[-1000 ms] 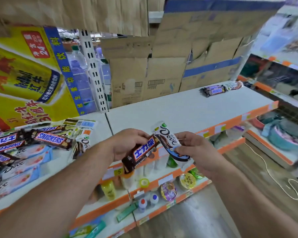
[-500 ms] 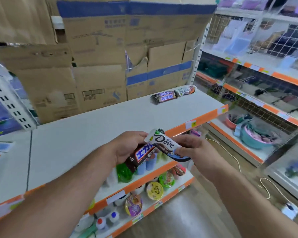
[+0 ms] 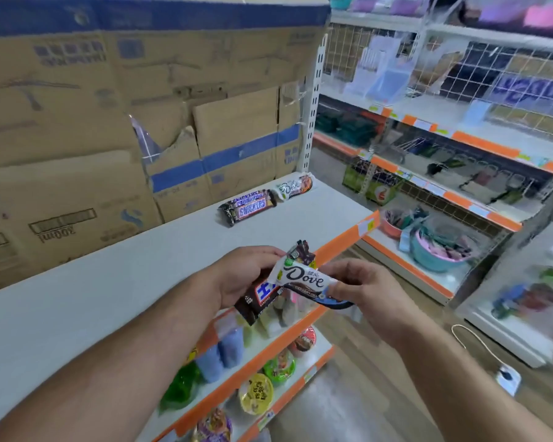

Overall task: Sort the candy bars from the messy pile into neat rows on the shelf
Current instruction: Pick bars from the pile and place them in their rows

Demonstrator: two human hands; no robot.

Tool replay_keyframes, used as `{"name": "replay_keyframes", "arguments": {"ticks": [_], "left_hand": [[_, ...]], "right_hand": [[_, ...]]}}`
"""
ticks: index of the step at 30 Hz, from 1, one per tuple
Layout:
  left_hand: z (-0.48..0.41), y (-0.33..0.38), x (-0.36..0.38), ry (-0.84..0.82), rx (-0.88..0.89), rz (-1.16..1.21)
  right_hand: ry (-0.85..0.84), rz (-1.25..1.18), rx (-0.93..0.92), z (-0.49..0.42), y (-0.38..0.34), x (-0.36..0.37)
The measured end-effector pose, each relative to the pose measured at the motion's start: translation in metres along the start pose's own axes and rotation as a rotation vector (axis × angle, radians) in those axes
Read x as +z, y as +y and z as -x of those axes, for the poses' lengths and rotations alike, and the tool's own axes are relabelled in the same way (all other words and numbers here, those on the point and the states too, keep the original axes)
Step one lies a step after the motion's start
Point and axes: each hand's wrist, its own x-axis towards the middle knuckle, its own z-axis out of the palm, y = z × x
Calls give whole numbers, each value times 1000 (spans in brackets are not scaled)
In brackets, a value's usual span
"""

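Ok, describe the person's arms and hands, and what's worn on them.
Both arms are bare: the left forearm and right forearm show no sleeves anywhere in view. The left hand and right hand are ungloved. No watch, bracelet or wristband shows at either wrist, and no ring on the fingers that are visible; some fingers are hidden.

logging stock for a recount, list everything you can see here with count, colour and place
shelf: one, white, orange edge
held Dove bar: one, white, centre foreground
held Snickers bar: one, brown, behind the held Dove bar
stacked Snickers bars: number unclear, brown, far end of shelf
placed Dove bar: at least one, white, beside that stack
cardboard boxes: several, brown, blue bands, behind shelf
basins: two, pink and teal, right-hand shelving
left hand: one, grips held Snickers bar
right hand: one, pinches held Dove bar
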Motion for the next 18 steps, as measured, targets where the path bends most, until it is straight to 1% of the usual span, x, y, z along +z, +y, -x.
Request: {"name": "replay_keyframes", "arguments": {"ticks": [9, 14, 18], "left_hand": [[-83, 54, -25, -1, 31, -54], [-113, 70, -42, 25, -10, -68], [-135, 78, -49, 73, -29, -42]], "right_hand": [[55, -20, 29, -103, -15, -20], [40, 3, 49, -147, -18, -24], [-10, 31, 39, -182, -20, -33]]}}
